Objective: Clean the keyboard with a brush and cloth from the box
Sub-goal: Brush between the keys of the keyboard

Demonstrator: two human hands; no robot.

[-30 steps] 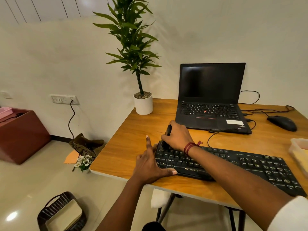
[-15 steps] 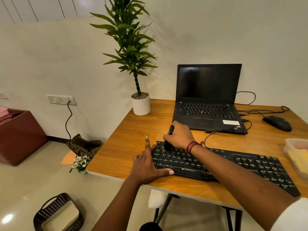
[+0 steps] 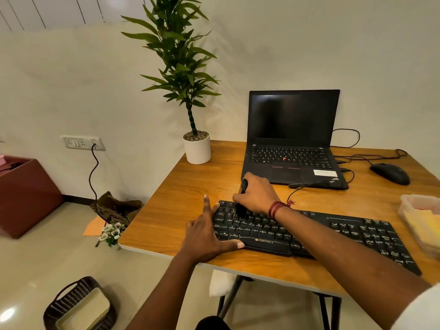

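Note:
A black keyboard point(image 3: 333, 232) lies along the front of the wooden table point(image 3: 181, 206). My right hand point(image 3: 259, 194) is closed around a black brush point(image 3: 241, 206) whose bristles rest on the upper left keys. My left hand point(image 3: 209, 232) lies flat with fingers spread against the keyboard's left end, thumb along its front edge. A clear plastic box point(image 3: 421, 217) holding a yellow cloth point(image 3: 422, 225) stands at the right edge of the table.
An open black laptop point(image 3: 292, 139) stands behind the keyboard, with a black mouse point(image 3: 390, 173) and cables to its right. A potted plant point(image 3: 196, 148) occupies the table's back left corner. On the floor are a dark basket point(image 3: 78, 306) and a red-brown cabinet point(image 3: 26, 196).
My right hand has moved the brush a little across the upper left keys. My left hand stays pressed at the keyboard's left end. The view has shifted slightly.

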